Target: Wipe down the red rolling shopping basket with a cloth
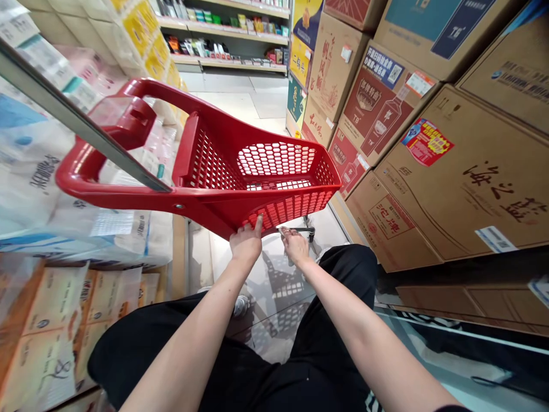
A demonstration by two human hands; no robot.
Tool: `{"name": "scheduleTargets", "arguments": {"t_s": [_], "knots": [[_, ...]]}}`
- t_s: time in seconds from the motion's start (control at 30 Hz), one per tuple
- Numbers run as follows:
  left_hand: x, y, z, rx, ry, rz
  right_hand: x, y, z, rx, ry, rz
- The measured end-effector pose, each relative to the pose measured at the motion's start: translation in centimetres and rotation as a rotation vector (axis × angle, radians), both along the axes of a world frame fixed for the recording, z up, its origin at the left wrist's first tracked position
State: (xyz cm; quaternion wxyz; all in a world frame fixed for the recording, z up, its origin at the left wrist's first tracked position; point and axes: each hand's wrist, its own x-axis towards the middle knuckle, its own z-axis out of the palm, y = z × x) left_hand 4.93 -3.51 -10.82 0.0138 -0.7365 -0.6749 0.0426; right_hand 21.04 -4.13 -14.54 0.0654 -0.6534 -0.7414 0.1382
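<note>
Between stacked liquor cartons (429, 200) to the right and plastic-wrapped packs (32, 140) to the left, a red plastic shopping cart (210, 201) lies across the aisle, just ahead of the person's knees, and the step in hand looks like handling it low on its near side. The left hand (246, 241) is narrow, fingers folded and thumb upright against the lower mesh wall — gripping or only pressing, I cannot tell. The right hand (295, 246) has its fingers drawn together beside a dark rod (305, 230) under the basket (a pale speck shows at the fingertips, too small to name), and whether it holds anything is unclear. The next move, I judge, calls for a steady left hand while the right works in the tight space below. The cart itself is glossy and tapering, its looped handle (71, 171) at the left, its walls pierced with honeycomb holes; a slim metal bar (86, 119) crosses the handle to the near rim — and below that rim sits a small silvery bolt (179, 206).
</note>
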Motion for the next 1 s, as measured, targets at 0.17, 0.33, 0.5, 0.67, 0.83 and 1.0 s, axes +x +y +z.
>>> {"name": "scheduleTargets", "arguments": {"t_s": [0.17, 0.33, 0.5, 0.67, 0.83, 1.0], "knots": [[0.5, 1.6, -0.4, -0.143, -0.078, 0.058, -1.3, 2.0, 0.9, 0.121, 0.012, 0.071], [0.1, 1.9, -0.6, -0.069, -0.051, -0.016, -3.0, 3.9, 1.6, 0.089, -0.053, 0.063], [-0.2, 2.0, -1.0, -0.042, -0.037, 0.014, -1.8, 3.4, 1.4, 0.105, -0.049, 0.162], [0.0, 2.2, -1.3, -0.049, -0.036, 0.017, 0.1, 2.6, 1.4, 0.093, -0.060, 0.004], [0.4, 2.3, -1.0, -0.079, -0.025, 0.050, 0.0, 3.3, 1.8, 0.130, -0.018, 0.031], [0.5, 2.6, -0.8, -0.092, 0.000, 0.032, -1.0, 4.8, 2.0, 0.092, -0.055, 0.023]]}}
